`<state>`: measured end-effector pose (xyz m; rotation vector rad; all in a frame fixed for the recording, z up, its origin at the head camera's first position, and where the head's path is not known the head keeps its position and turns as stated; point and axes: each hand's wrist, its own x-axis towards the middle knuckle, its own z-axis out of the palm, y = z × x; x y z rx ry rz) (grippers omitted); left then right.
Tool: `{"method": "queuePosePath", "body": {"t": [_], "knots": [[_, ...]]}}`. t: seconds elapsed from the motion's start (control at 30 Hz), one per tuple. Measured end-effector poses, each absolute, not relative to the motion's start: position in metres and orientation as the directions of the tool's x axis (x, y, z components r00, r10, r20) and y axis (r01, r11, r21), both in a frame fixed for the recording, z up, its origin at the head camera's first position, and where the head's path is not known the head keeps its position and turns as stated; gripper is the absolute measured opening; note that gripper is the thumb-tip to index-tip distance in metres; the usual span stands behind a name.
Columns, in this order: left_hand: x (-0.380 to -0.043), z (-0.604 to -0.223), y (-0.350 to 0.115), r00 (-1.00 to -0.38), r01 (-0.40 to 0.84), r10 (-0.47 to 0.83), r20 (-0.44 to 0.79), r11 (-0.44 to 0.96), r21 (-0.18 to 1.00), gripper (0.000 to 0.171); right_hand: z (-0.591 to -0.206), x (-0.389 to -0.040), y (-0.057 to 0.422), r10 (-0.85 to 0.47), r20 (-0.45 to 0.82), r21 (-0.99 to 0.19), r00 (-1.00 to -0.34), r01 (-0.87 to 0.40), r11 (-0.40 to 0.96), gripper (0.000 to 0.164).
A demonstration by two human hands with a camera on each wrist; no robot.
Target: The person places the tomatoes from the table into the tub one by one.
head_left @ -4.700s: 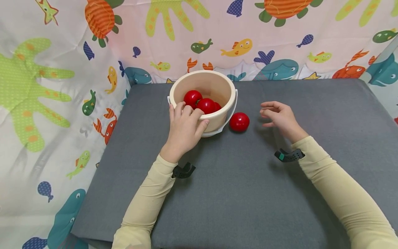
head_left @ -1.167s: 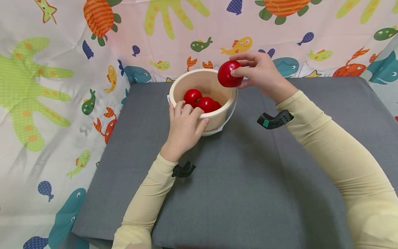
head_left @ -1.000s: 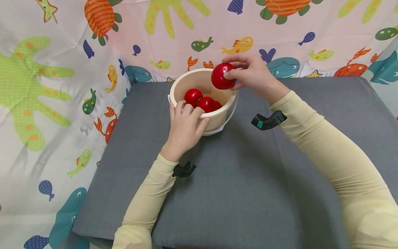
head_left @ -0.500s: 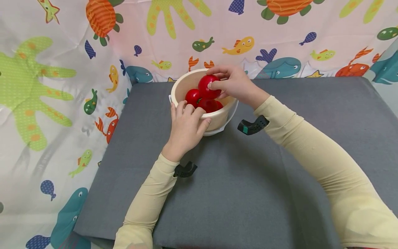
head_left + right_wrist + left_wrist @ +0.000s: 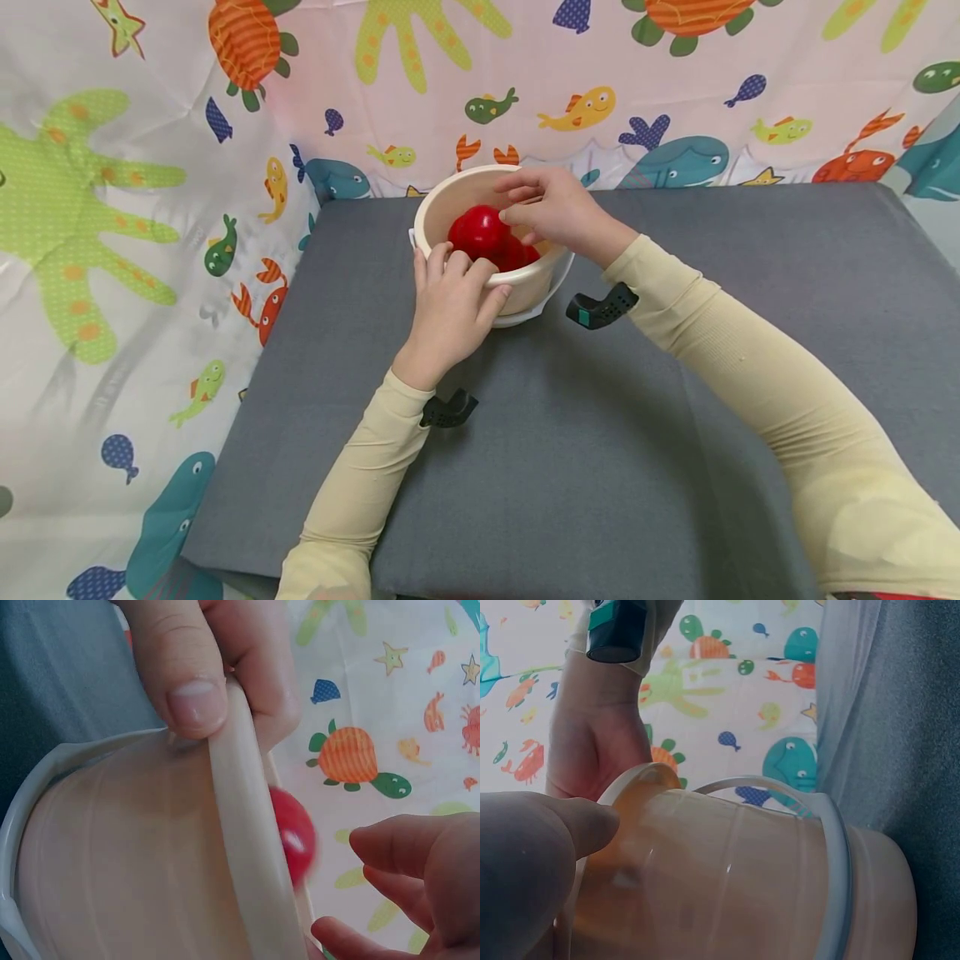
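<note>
A cream bucket [image 5: 525,292] with a white handle stands upright near the back of the table. My left hand [image 5: 447,321] grips its near rim, thumb outside and fingers over the edge, and the right wrist view shows this pinch closely. Several red tomatoes [image 5: 482,229] lie heaped in the bucket; the lower ones are partly hidden. Over the bucket's right side hovers my right hand [image 5: 558,212], fingers loosely bent and holding nothing. In the right wrist view a gap separates its fingertips from the topmost tomato [image 5: 294,834].
A grey cloth covers the table [image 5: 585,467]. Behind it and at the left hangs a curtain [image 5: 420,50] printed with sea animals. Black wrist-camera mounts sit below both wrists. The bucket's handle [image 5: 838,877] hangs down its outer side.
My right hand picked up the tomato beside the bucket, carried it left over the rim and let it go onto the others. The left hand has stayed on the rim.
</note>
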<state>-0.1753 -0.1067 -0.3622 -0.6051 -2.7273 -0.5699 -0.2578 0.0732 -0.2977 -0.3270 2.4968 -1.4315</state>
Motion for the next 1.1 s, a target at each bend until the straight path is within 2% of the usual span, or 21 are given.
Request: {"method": "queuePosePath", "body": {"t": [0.7, 1.1], "knots": [[-0.174, -0.362, -0.106, -0.868, 0.460, 0.344, 0.359, 0.829, 0.318, 0.031, -0.295, -0.252, 0.083, -0.289, -0.057, -0.894, -0.956, -0.080, 0.441, 0.045], [-0.175, -0.364, -0.107, -0.857, 0.469, 0.342, 0.386, 0.827, 0.310, 0.029, -0.275, -0.241, 0.127, -0.194, -0.030, -0.907, -0.981, -0.054, 0.417, 0.044]]}}
